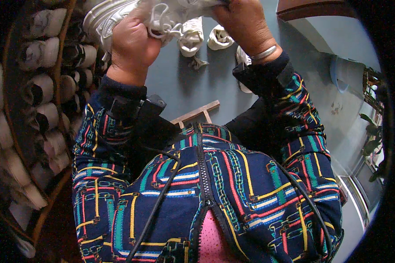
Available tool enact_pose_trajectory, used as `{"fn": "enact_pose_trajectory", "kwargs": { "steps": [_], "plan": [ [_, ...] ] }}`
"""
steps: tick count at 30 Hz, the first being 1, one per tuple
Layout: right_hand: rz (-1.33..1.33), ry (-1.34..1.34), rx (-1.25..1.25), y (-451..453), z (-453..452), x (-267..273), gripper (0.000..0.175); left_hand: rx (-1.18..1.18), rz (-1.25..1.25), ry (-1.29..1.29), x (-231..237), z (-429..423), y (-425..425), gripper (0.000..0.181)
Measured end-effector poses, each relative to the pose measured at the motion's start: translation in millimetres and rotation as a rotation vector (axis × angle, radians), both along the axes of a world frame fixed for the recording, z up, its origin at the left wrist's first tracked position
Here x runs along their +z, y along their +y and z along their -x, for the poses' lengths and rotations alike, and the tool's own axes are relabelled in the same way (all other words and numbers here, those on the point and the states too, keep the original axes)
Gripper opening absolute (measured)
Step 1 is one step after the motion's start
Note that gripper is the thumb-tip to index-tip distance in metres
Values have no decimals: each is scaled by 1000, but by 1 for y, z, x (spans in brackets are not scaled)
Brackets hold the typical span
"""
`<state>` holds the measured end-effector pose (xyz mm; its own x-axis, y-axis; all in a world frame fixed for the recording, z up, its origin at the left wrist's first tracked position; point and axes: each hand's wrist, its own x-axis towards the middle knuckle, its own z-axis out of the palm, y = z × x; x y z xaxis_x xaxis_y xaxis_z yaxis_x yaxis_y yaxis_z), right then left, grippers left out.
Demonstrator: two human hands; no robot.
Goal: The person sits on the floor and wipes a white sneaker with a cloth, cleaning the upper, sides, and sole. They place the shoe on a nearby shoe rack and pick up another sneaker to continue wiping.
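At the top edge, my left hand is wrapped around a white lace-up sneaker. Its sole faces left, and loose white laces hang beside my fingers. My right hand grips the blurred white end on the other side; the picture's edge cuts off its fingertips. Below and between my hands, a white shoe stands on the grey floor with laces trailing behind it. Another white shoe is to its right. A third white shoe is partly hidden by my right wrist and sleeve.
To the left, a shoe rack holds several rows of shoes. A wooden frame is low between my knees. A pale wall and leafy plants are on the right. The grey floor extends under the shoes.
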<state>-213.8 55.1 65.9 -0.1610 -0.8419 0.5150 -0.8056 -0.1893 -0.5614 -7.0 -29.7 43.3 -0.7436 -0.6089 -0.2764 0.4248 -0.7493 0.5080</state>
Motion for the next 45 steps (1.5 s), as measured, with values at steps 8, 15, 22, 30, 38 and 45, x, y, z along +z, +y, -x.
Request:
{"fn": "enact_pose_trajectory", "kwargs": {
  "steps": [8,15,22,30,38,45],
  "plan": [
    [-221,-149,-237,-3,5,-10,21,147,-142,-54,8,13,6,48],
    [-95,-74,41,3,-21,3,28,141,-174,-157,23,28,16,57],
    [-299,-156,-253,0,14,3,21,212,-103,-138,18,19,15,51],
    [-89,2,21,0,-8,17,31,82,-95,-61,11,21,22,47],
    [-258,-156,-148,-1,-4,18,27,-13,612,-413,10,9,30,25],
    [-79,-102,149,2,-19,22,27,-114,995,-553,9,11,31,24]
  ]
}}
